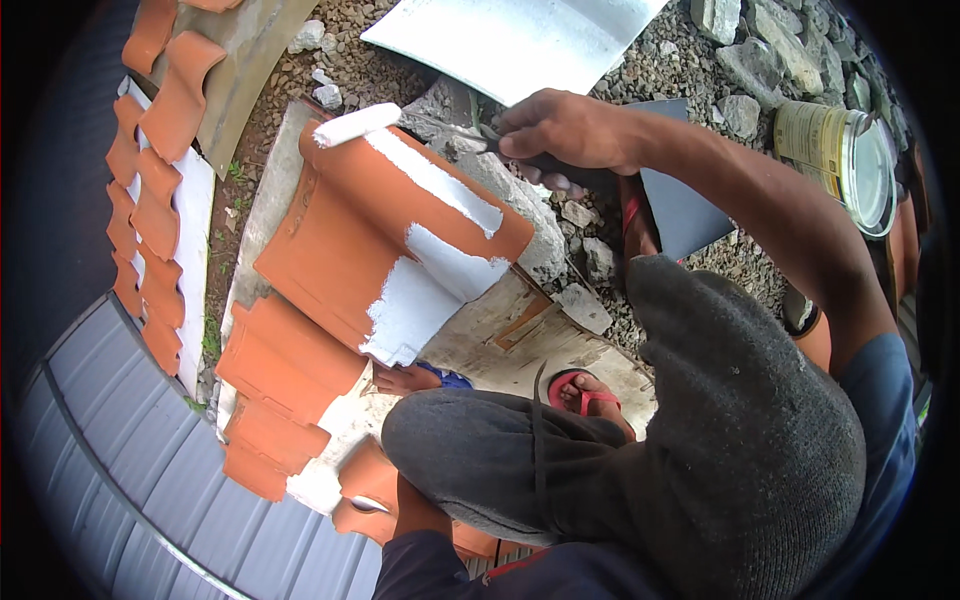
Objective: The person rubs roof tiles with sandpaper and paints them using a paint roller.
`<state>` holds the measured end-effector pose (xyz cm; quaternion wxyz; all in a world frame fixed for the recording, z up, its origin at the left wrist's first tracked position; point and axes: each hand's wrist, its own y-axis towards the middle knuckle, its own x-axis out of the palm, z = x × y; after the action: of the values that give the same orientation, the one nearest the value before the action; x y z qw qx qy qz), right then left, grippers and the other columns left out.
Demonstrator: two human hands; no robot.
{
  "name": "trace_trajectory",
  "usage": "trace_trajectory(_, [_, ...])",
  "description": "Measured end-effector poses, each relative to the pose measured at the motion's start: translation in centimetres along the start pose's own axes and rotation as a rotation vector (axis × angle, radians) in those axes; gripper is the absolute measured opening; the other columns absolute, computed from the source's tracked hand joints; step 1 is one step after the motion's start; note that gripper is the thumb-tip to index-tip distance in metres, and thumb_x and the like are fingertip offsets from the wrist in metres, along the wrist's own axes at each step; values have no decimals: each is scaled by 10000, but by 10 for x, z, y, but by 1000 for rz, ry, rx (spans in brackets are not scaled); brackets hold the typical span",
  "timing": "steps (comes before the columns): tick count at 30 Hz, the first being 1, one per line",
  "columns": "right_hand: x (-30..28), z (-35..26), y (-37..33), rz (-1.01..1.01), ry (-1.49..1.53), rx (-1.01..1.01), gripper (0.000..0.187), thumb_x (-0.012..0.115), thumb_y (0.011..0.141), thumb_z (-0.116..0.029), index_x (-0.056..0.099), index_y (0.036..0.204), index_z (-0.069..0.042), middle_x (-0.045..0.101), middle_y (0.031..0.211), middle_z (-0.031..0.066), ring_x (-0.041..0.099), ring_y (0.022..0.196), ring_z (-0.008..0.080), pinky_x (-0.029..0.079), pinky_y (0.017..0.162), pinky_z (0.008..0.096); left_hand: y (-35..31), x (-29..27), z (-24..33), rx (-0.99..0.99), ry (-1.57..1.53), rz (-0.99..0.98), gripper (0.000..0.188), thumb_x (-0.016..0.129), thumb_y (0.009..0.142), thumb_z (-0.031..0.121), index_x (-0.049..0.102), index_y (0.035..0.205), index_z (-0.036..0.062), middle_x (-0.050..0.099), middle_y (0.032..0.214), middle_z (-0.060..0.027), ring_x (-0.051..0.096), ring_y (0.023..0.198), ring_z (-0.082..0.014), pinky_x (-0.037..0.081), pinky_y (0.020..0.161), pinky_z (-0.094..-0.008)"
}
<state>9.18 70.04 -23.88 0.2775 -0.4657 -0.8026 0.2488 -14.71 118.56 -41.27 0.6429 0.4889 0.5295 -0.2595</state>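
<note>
My right hand point(565, 130) is closed around the handle of a paint roller. The white roller head point(357, 125) rests on the upper end of an orange clay roof tile point(335, 235). A white painted strip point(435, 183) runs along the tile's raised ridge, and a wider white patch point(420, 300) covers its near right part. My left hand point(400, 378), partly hidden by my knee, is at the tile's lower corner with its fingers curled against the edge. Next to it lies a bit of blue cloth point(448, 379).
Other orange tiles point(285, 360) lie below and left. More tiles point(160, 200) stand in a row at far left, above a grey corrugated roof point(150, 450). A paint bucket point(815, 145) stands on gravel at right. A white-coated sheet point(510, 40) lies at the top.
</note>
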Motion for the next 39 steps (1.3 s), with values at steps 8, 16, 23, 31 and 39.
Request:
trace_trajectory(8, [-29,10,4,-1,24,44,209,543,1044,-190,621,1015,2,603,800,46,534,560,102,489,459,271,3,-7,20,-4,-29,-31,450,510,1050,336,566,1378,33,599,1250,-204,562,1144,-430,444,989,-559])
trace_trajectory(16, [-10,1,-3,-1,-15,31,220,540,1035,-189,627,999,10,604,791,49,533,548,97,497,461,274,-4,4,-13,-35,42,-86,574,404,1072,441,533,1487,66,567,1250,-189,532,1148,-419,438,998,-567])
trace_trajectory(23, [-19,16,-5,-5,-23,29,239,529,1041,-192,621,988,22,572,745,38,541,562,96,497,471,293,-3,8,-15,-46,81,-161,564,415,1074,445,531,1453,46,555,1240,-187,518,1166,-412,435,1000,-559])
trace_trajectory(31, [1,24,-52,10,-85,41,273,508,1043,-187,641,982,43,580,713,35,555,538,116,494,469,302,-5,-6,-13,26,198,-148,490,470,1041,369,545,1394,37,570,1223,-199,564,1129,-426,461,954,-565])
trace_trajectory(39, [-26,63,-123,-110,-152,164,359,533,1018,-277,639,793,-19,609,622,29,583,503,122,446,455,306,0,-13,-2,30,240,-144,462,523,1011,321,552,1377,40,584,1243,-212,586,1141,-433,481,932,-566])
